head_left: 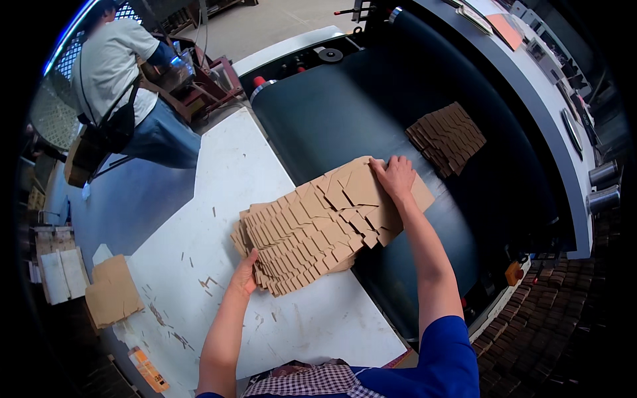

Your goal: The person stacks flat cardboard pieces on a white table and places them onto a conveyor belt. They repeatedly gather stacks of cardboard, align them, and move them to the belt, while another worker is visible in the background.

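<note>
A fanned stack of brown die-cut cardboard sheets (298, 232) lies across the white table and the edge of the dark conveyor belt (332, 126). The notched edges of the sheets overlap like shingles. At the stack's near left corner, my left hand (245, 273) grips the edge, its fingers partly hidden beneath. My right hand (396, 178) holds the far right end, thumb on top and fingers curled over the edge. Farther right on the belt, in shadow beneath the machine's frame, sits another fanned batch of cardboard pieces (448, 138).
Cardboard scraps are scattered over the white table (225, 172). A flat cardboard piece (114, 290) lies at its left edge, near an orange-and-white packet (148, 370). The machine's pale frame (537, 86) arches along the right. Another person (126, 86) stands at equipment far left.
</note>
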Tool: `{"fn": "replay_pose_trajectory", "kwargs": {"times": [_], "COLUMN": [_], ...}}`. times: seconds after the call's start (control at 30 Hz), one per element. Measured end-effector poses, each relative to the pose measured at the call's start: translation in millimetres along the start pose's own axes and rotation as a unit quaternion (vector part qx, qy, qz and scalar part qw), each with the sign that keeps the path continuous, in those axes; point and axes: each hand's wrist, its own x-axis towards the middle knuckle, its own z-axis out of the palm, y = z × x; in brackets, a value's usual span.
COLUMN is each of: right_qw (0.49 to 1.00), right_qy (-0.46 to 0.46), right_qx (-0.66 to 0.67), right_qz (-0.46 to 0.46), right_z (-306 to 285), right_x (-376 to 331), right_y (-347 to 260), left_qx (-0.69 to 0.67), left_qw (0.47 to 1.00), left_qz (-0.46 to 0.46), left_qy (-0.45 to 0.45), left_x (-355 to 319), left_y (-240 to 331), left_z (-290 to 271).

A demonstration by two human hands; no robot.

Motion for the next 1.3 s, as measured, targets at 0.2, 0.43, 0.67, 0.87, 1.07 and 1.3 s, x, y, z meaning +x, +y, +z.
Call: {"fn": "replay_pose_trajectory", "kwargs": {"times": [0.2, 0.43, 0.67, 0.87, 1.07, 1.3], "right_qw": [0.994, 0.939, 0.821, 0.859, 0.857, 0.848], "right_qy": [-0.042, 0.024, 0.074, -0.1, -0.251, -0.344], "right_qx": [0.098, 0.32, 0.544, 0.503, 0.444, 0.401], "right_qz": [0.012, -0.122, -0.154, -0.016, 0.069, 0.03], "right_z": [8.2, -26.5, -10.9, 20.0, -17.0, -60.0], "right_x": [-75.0, -209.9, -388.2, -474.3, -482.9, -479.0], "right_y": [-124.6, -220.0, -257.4, -203.3, -189.7, -200.8], "left_qx": [0.044, 0.152, 0.528, 0.58, 0.581, 0.369], "left_qw": [0.998, 0.96, 0.689, 0.714, 0.684, 0.857], "left_qz": [0.034, 0.236, 0.496, 0.366, 0.418, 0.125], "left_qy": [-0.042, 0.011, 0.015, -0.144, -0.141, -0.338], "left_x": [-24.9, -171.3, -323.7, -325.2, -292.0, -180.1], "left_y": [10.9, -12.7, -70.7, -85.8, 5.7, 74.7], "left_z": [12.7, -47.0, -123.5, -161.3, -154.8, -53.4]}}
